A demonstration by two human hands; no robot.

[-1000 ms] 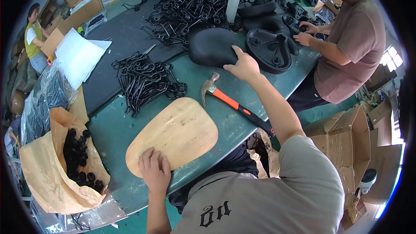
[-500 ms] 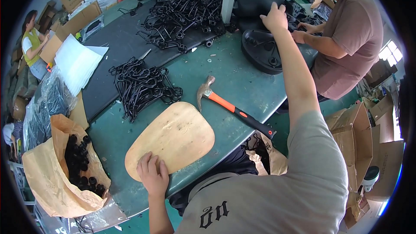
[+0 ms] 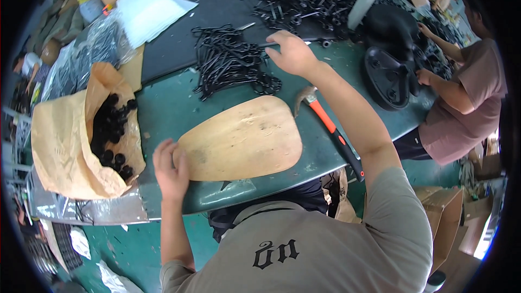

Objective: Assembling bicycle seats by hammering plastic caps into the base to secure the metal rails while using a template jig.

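Observation:
A smooth, pale wooden board (image 3: 239, 141) with rounded corners lies flat on the green table in front of me. My left hand (image 3: 171, 167) is at the board's left edge, slightly blurred, its fingers loosely bent with nothing visible in them. My right hand (image 3: 293, 54) is raised above the table, thumb and fingers apart, holding nothing I can see. Just left of it lies a heap of bent black metal wire pieces (image 3: 225, 62). A claw hammer (image 3: 328, 122) with an orange and black handle rests right of the board, beneath my right forearm.
A brown paper bag (image 3: 68, 141) of small black parts stands at the left. Far back lies a large pile of black metal rods (image 3: 304, 2). On the right, a co-worker (image 3: 461, 87) handles black moulded shells (image 3: 388, 76). White foam sheets (image 3: 152, 11) lie back left.
My right hand has left the black moulded shell and moved left toward the wire pieces, empty. My left hand has shifted from the board's face to its left edge. The view has turned right.

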